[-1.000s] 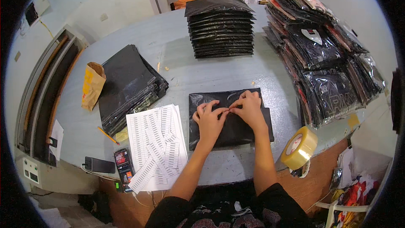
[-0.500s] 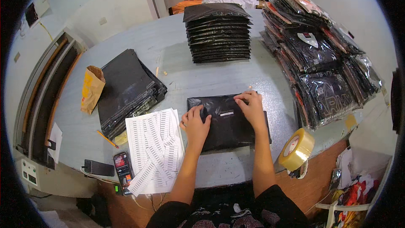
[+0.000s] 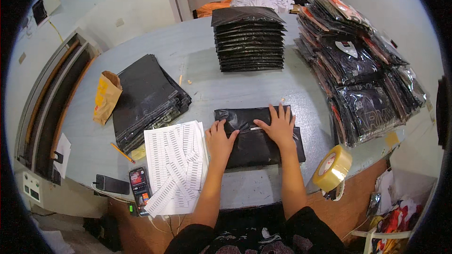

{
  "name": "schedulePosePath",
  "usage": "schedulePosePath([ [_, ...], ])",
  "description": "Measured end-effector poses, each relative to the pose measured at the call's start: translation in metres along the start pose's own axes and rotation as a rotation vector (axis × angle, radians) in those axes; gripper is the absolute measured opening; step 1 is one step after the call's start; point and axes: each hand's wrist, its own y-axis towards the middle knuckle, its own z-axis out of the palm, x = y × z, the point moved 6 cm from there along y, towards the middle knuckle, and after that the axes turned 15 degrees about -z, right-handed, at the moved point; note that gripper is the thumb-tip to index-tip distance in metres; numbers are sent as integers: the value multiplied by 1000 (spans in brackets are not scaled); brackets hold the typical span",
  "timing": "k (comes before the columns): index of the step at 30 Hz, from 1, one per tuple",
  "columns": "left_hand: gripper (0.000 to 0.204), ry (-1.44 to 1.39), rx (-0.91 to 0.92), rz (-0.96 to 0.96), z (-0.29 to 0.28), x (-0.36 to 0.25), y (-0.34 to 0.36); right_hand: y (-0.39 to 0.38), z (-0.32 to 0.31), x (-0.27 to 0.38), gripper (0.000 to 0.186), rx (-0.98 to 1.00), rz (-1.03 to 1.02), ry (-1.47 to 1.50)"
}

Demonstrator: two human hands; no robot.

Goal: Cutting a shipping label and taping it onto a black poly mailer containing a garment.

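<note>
A folded black plastic mailer bag (image 3: 254, 149) lies flat on the table before me, with a small white label strip (image 3: 255, 128) across its middle. My left hand (image 3: 219, 137) rests on the bag's left side, fingers stretched over its edge and the thumb reaching inward. Flat on the right side of the bag presses my right hand (image 3: 279, 127), its fingers spread and its thumb beside the label, covering part of it. Neither hand grips anything.
Printed sheets and cut paper strips (image 3: 174, 164) lie left, near a phone (image 3: 139, 188). Beyond are flat black bags (image 3: 146, 94) and a paper bag (image 3: 108, 98). Filled black parcels (image 3: 249, 42) stack at the back. Clear-bagged garments (image 3: 362, 75) and a tape roll (image 3: 332, 167) are right.
My right hand has gone from a bent-finger touch at the bag's top edge to lying flat and spread on it. The left hand stays at the left side. The view has shifted slightly.
</note>
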Motion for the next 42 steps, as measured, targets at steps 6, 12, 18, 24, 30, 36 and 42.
schedulePosePath([
  [6, 50, 11, 12, -13, -3, 1, 1, 1, -5, -31, 98, 163, 164, 173],
  [12, 51, 9, 11, -16, -5, 4, 2, 2, -17, -22, 94, 77, 124, 85],
  [18, 51, 11, 18, -21, -3, 4, 1, 5, -20, 29, 82, -208, -278, -65],
  [24, 52, 12, 15, -25, -2, 5, 0, 5, -12, 29, 81, -171, -209, -53],
  [30, 53, 4, 28, -36, -3, 5, 1, 4, -16, 19, 91, -183, -123, -34],
  [36, 55, -39, 83, -123, -6, 10, 6, 3, -20, 4, 98, -41, -64, 43],
  [42, 57, -196, 167, -181, -7, 23, 14, 2, -21, -17, 103, 12, 41, 113],
])
